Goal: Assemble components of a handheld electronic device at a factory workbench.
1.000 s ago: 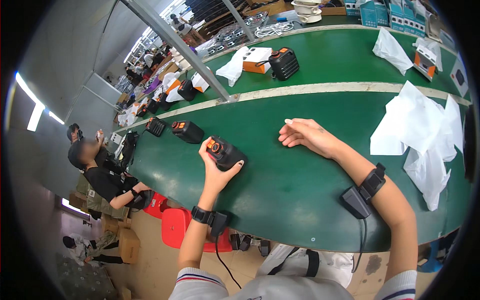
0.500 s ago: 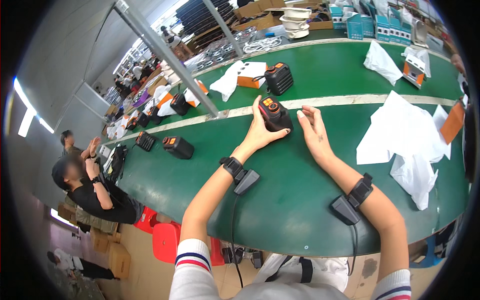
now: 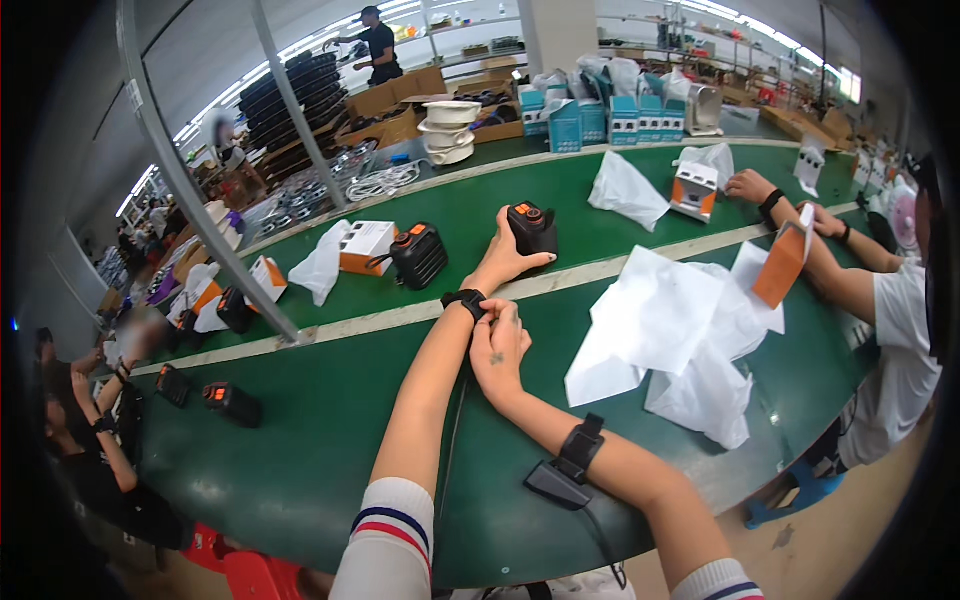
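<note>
- One black device (image 3: 532, 230) with orange controls on top is in the grasp of the left hand (image 3: 503, 258), thumb on its near side; it is beyond the pale strip (image 3: 380, 319), at the far green surface (image 3: 570, 240). Whether its base touches there, I cannot tell.
- The right hand (image 3: 500, 348) bears no device; its curled fingertips meet the black wristband (image 3: 465, 303) on the left wrist, though whether they pinch it I cannot tell.
- As for progress, getting this device across the strip looks done; the left hand's letting go is not yet done.
- Two similar units, an upright one (image 3: 232, 405) and a smaller-looking one (image 3: 172, 385), stand unheld on the near surface, so they appear untouched by this handling.
- Left of the held device, another black unit (image 3: 418, 257) stands on the far side, just beside an orange-and-white box (image 3: 368, 247) and a white bag (image 3: 320, 263).
- Compared with half a second ago, the held device has gone from the near side of the strip to the far side.
- The right hand, then open beside the device, is now at the left wrist.
- The view has turned rightward, bringing in a co-worker's arms (image 3: 845, 270) near a standing orange carton (image 3: 783, 262).
</note>
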Demonstrator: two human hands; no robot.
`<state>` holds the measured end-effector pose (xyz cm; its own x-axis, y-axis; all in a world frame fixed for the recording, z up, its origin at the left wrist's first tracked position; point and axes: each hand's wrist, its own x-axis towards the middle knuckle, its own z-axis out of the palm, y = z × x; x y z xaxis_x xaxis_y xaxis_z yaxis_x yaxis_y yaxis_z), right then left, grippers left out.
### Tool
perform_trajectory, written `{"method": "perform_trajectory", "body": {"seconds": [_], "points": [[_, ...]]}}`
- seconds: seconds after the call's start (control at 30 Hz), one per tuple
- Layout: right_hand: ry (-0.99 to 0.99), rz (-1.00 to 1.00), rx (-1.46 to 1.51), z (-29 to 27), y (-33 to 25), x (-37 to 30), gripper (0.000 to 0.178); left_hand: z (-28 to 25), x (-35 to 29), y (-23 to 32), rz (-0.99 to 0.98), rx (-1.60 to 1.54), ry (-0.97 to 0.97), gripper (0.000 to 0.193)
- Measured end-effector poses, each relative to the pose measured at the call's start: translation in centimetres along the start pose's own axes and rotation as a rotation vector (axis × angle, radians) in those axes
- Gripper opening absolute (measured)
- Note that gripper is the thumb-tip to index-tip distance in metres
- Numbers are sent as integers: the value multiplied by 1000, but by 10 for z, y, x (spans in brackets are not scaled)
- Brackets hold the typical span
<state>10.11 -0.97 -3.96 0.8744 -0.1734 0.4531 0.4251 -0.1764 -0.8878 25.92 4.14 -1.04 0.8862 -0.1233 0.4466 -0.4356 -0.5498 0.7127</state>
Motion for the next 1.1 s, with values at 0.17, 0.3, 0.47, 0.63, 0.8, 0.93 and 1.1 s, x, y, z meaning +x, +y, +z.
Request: {"method": "perform_trajectory", "body": {"seconds": [0.17,0.3,0.47,0.63,0.8,0.93,1.1], "points": [[12,-47,5,10,8,4,20,-11,-14,-17,216,508,43,102],[-209,-25,305,21,6,-2,15,-69,-41,4,152,1023,541,85],[-292,-14,299,31,9,-4,12,-121,-78,-29,-190,738,401,80],[-328,63,336,32,10,-7,14,-123,-103,-46,84,360,550,78],[-396,93,464,26,24,4,34,-118,-122,-28,217,205,709,73],[-438,97,480,6,-5,18,56,-118,-154,1,249,148,532,73],[-548,189,491,-1,-17,24,59,-123,-201,30,142,233,424,73]]}}
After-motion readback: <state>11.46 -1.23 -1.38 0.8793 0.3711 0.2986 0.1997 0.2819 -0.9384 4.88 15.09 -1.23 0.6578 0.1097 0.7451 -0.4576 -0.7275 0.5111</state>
